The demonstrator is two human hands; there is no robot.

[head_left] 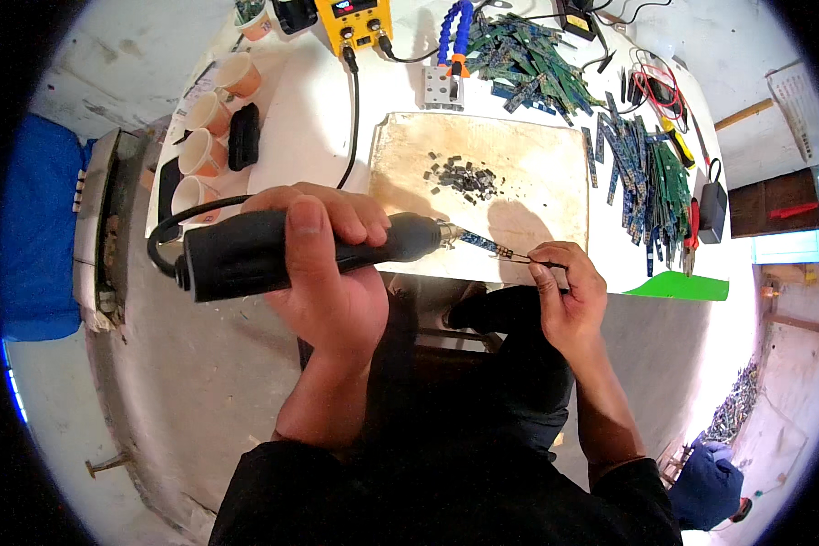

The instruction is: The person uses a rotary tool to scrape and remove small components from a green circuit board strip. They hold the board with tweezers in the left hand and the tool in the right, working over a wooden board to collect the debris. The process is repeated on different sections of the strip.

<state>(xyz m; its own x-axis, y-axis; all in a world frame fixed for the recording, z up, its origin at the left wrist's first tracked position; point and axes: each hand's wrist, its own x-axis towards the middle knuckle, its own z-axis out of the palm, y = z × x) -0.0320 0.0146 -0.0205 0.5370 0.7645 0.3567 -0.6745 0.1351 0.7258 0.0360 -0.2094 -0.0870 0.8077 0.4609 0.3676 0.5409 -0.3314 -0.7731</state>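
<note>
My left hand is wrapped round the black handle of a hot air gun, its metal nozzle pointing right. Just past the nozzle is a narrow blue circuit board strip with small parts on it. Thin dark tweezers are pinched in my right hand, their tips at the strip's right end; whether they grip it I cannot tell. Beneath lies a stained cream work board, bearing a loose heap of small black chips.
A yellow soldering station stands at the back, its cable running forward. Piles of circuit board strips lie behind and right of the board. Several paper cups line the left, beside a black case. Red-handled pliers lie at the right.
</note>
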